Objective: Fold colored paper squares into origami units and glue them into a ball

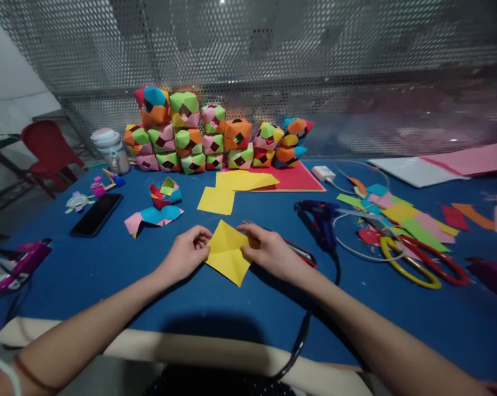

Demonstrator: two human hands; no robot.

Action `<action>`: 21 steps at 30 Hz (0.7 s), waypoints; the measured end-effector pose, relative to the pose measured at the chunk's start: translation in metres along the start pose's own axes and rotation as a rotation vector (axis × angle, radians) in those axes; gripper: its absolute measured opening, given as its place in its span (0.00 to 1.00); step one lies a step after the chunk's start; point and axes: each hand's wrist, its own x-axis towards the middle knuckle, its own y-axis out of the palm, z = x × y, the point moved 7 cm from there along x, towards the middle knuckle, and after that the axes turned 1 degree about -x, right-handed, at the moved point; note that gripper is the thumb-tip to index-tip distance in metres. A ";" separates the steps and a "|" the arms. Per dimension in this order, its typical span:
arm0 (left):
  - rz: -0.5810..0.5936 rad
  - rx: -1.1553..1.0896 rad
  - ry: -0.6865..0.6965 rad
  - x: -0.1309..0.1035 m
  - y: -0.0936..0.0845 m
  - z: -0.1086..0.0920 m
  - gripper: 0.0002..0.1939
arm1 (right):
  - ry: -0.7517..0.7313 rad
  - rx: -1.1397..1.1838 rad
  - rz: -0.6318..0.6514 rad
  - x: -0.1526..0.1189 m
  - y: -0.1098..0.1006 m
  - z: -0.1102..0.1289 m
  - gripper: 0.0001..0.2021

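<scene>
A square of yellow paper (228, 254) with crossing crease lines is held up between my two hands, turned so one corner points away from me. My left hand (187, 252) pinches its left corner between thumb and curled fingers. On the opposite side, my right hand (273, 252) grips the right corner, thumb on top. Just beyond lies another yellow square (217, 201) flat on the table. Folded pink and blue paper pieces (155, 216) rest to the left, with a small red, blue and green folded piece (165, 192) behind them.
Stacked folded-paper balls (190, 140) line the back against a perforated metal screen (248, 66). At right are a blue glue gun (320, 220), scissors with yellow and red handles (413, 261), a white cable and paper scraps (425, 220). A phone (97, 214) lies at left.
</scene>
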 end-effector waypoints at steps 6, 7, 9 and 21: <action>0.116 0.232 0.105 -0.005 0.009 -0.007 0.22 | -0.120 -0.229 0.034 -0.003 0.006 0.002 0.16; 0.138 0.251 0.112 -0.006 0.011 -0.008 0.23 | -0.116 -0.228 0.044 -0.003 0.006 0.002 0.15; 0.162 0.281 0.139 -0.009 0.013 -0.010 0.24 | -0.097 -0.176 0.063 -0.002 0.006 0.000 0.13; 0.273 0.273 0.288 -0.017 0.024 -0.005 0.22 | -0.266 -0.195 0.113 -0.005 0.014 0.009 0.14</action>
